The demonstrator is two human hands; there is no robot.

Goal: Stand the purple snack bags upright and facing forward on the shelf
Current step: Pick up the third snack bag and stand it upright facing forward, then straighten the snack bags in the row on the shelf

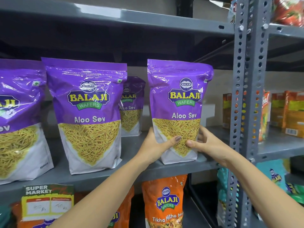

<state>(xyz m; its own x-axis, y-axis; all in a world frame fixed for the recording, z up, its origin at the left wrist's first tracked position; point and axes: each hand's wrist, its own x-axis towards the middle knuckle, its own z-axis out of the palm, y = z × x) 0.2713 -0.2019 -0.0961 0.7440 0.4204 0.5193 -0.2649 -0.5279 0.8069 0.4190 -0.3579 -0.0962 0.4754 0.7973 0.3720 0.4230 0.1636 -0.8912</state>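
Several purple Aloo Sev snack bags stand on the grey metal shelf [98,175]. The rightmost purple bag [179,96] stands upright, label to the front, near the shelf's front edge. My left hand [158,145] grips its lower left side, thumb across the front. My right hand [207,142] holds its lower right side. A middle bag [87,109] stands upright facing forward. Another bag [16,120] is cut off at the left edge. A fourth bag [131,106] stands further back, partly hidden.
A perforated grey upright post [246,96] borders the shelf on the right. Orange snack bags [164,203] sit on the shelf below, beside a price tag [47,201]. Orange boxes [287,112] fill the neighbouring shelf. Another shelf board [115,15] runs overhead.
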